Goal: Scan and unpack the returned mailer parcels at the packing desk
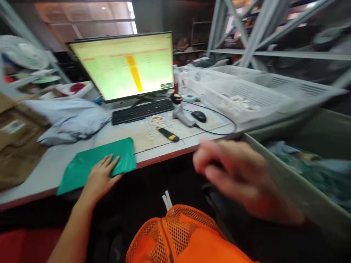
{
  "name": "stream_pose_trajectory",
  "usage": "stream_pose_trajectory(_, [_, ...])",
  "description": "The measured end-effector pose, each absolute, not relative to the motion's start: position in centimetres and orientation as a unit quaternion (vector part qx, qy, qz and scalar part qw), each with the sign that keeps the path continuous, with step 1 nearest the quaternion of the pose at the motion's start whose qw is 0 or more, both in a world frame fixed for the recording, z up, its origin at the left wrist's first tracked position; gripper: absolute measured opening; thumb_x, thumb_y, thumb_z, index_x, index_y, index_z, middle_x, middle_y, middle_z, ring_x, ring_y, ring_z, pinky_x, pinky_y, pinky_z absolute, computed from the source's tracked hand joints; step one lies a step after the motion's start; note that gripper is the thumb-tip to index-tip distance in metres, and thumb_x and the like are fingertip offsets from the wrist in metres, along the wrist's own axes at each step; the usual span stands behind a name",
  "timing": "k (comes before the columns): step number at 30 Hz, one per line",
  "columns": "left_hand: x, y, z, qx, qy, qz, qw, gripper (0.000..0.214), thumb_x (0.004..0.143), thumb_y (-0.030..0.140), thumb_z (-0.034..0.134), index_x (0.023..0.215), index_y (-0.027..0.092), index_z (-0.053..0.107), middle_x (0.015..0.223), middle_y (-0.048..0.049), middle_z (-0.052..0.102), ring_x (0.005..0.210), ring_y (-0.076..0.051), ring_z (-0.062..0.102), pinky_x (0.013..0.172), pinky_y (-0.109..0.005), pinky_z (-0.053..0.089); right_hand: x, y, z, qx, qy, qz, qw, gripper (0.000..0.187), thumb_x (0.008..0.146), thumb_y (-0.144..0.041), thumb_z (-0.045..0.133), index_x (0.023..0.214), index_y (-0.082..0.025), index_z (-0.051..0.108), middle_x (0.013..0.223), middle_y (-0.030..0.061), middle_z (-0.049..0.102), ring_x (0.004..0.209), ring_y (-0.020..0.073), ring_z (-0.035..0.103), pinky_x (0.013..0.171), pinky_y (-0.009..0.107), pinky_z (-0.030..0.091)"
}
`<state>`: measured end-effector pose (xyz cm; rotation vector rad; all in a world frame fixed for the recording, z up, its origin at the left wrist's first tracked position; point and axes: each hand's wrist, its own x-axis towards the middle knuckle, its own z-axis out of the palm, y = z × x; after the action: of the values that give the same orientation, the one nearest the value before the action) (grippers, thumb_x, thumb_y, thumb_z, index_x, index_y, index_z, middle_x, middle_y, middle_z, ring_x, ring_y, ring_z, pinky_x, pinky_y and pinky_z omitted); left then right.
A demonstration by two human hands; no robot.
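Observation:
A green plastic mailer bag (106, 153) lies flat at the front edge of the white table, part of it over the edge. On top of its lower right part rests my left hand (102, 175), with the fingers spread. My right hand (233, 168) is in the air right of the table's front edge, blurred by motion. Its fingers are curled in loosely towards the thumb, and nothing shows in them. Nearest to it on the table are a black and yellow box cutter (168, 134), a grey barcode scanner (183, 116) and a black mouse (199, 116).
A monitor (123, 65) stands behind a black keyboard (142, 110). White plastic baskets (244, 96) line the right side. At left are a grey plastic bag (68, 118) and a brown package (20, 146). An open bin (296, 179) holding plastic bags stands at right.

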<state>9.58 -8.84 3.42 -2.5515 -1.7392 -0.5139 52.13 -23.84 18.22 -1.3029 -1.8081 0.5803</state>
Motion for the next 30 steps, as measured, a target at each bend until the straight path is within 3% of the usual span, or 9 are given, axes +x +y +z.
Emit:
stream_pose_trajectory(3, [13.1, -9.3, 3.7, -0.807, -0.568, -0.162, 0.029, 0.06, 0.091, 0.035, 0.066, 0.147, 0.015, 0.062, 0.156, -0.0183, 0.055, 0.147, -0.038, 0.052, 0.122, -0.053, 0.041, 52.7, -11.7, 15.6, -0.586, -0.706, 0.108, 0.384, 0.056, 0.093, -0.04, 0.059, 0.147, -0.024, 0.062, 0.105, 0.0069, 0.075, 0.094, 0.0251, 0.07, 0.098, 0.042, 0.057])
stream_pose_trajectory(7, [19.6, -9.2, 3.4, -0.795, -0.581, -0.171, -0.005, 0.063, 0.091, 0.036, 0.076, 0.149, 0.016, 0.061, 0.16, -0.0179, 0.051, 0.151, -0.037, 0.047, 0.125, -0.053, 0.038, 53.1, 1.1, 10.7, -0.745, -0.643, 0.009, 0.176, 0.059, 0.092, -0.035, 0.063, 0.145, -0.007, 0.06, 0.132, 0.0241, 0.068, 0.124, 0.0392, 0.064, 0.109, 0.052, 0.048])
stream_pose_trajectory(11, [23.5, -10.0, 3.1, -0.835, -0.518, -0.178, -0.054, 0.068, 0.091, 0.046, 0.078, 0.15, 0.019, 0.059, 0.162, -0.0166, 0.049, 0.154, -0.034, 0.043, 0.128, -0.051, 0.035, 53.0, 4.7, 8.8, -0.8, -0.595, 0.021, 0.07, 0.063, 0.093, -0.036, 0.066, 0.146, -0.004, 0.054, 0.137, 0.0304, 0.062, 0.127, 0.0433, 0.062, 0.104, 0.054, 0.052])
stream_pose_trajectory(16, [17.9, -10.8, 4.4, -0.838, -0.536, -0.102, -0.017, 0.089, 0.082, 0.022, 0.083, 0.162, 0.028, 0.044, 0.172, -0.0126, 0.033, 0.161, -0.041, 0.024, 0.13, -0.063, 0.024, 52.6, 5.6, 8.3, -0.82, -0.568, 0.001, 0.073, 0.063, 0.089, -0.028, 0.069, 0.145, -0.002, 0.053, 0.13, 0.0325, 0.065, 0.123, 0.0413, 0.066, 0.1, 0.052, 0.054])
stream_pose_trajectory(19, [12.0, -10.6, 6.6, -0.827, -0.554, -0.069, -0.063, 0.074, 0.083, 0.008, 0.069, 0.154, 0.025, 0.056, 0.165, -0.0122, 0.047, 0.153, -0.037, 0.043, 0.126, -0.054, 0.037, 53.4, 6.5, 8.7, -0.812, -0.581, 0.001, 0.052, 0.057, 0.085, -0.029, 0.071, 0.136, -0.005, 0.062, 0.124, 0.03, 0.068, 0.115, 0.0405, 0.068, 0.095, 0.051, 0.055])
stream_pose_trajectory(21, [9.1, -10.3, 8.8, -0.813, -0.559, -0.142, -0.084, 0.055, 0.089, 0.015, 0.062, 0.144, 0.022, 0.065, 0.148, -0.0108, 0.065, 0.138, -0.032, 0.061, 0.117, -0.044, 0.048, 53.9, 6.8, 9.7, -0.798, -0.6, 0.011, 0.046, 0.046, 0.085, -0.03, 0.071, 0.124, -0.006, 0.068, 0.114, 0.0277, 0.071, 0.106, 0.0388, 0.07, 0.089, 0.048, 0.054])
stream_pose_trajectory(23, [7.5, -10.0, 11.0, -0.753, -0.585, -0.288, -0.087, 0.041, 0.098, 0.034, 0.058, 0.135, 0.02, 0.07, 0.125, -0.0097, 0.077, 0.119, -0.029, 0.072, 0.106, -0.039, 0.055, 54.2, 6.5, 11.5, -0.783, -0.616, 0.053, 0.066, 0.033, 0.088, -0.032, 0.067, 0.112, -0.01, 0.071, 0.098, 0.0231, 0.073, 0.09, 0.0346, 0.071, 0.078, 0.044, 0.053])
stream_pose_trajectory(26, [7.1, -9.1, 12.9, -0.64, -0.579, -0.486, -0.141, 0.061, 0.095, 0.067, 0.06, 0.126, 0.016, 0.072, 0.109, -0.0092, 0.079, 0.104, -0.029, 0.074, 0.093, -0.036, 0.059, 54.2, 4.8, 15.2, -0.776, -0.598, 0.13, 0.153, 0.016, 0.091, -0.036, 0.066, 0.095, -0.021, 0.068, 0.076, 0.0141, 0.07, 0.064, 0.0271, 0.067, 0.06, 0.04, 0.049])
stream_pose_trajectory(30, [8.9, -7.4, 11.4, -0.567, -0.523, -0.565, -0.292, 0.075, 0.081, 0.08, 0.07, 0.119, 0.016, 0.075, 0.108, -0.01, 0.079, 0.103, -0.03, 0.073, 0.094, -0.039, 0.06, 54.6, 0.9, 19.5, -0.703, -0.655, 0.126, 0.246, 0.04, 0.085, -0.064, 0.075, 0.07, -0.029, 0.06, 0.058, 0.0097, 0.063, 0.046, 0.022, 0.057, 0.045, 0.038, 0.043])
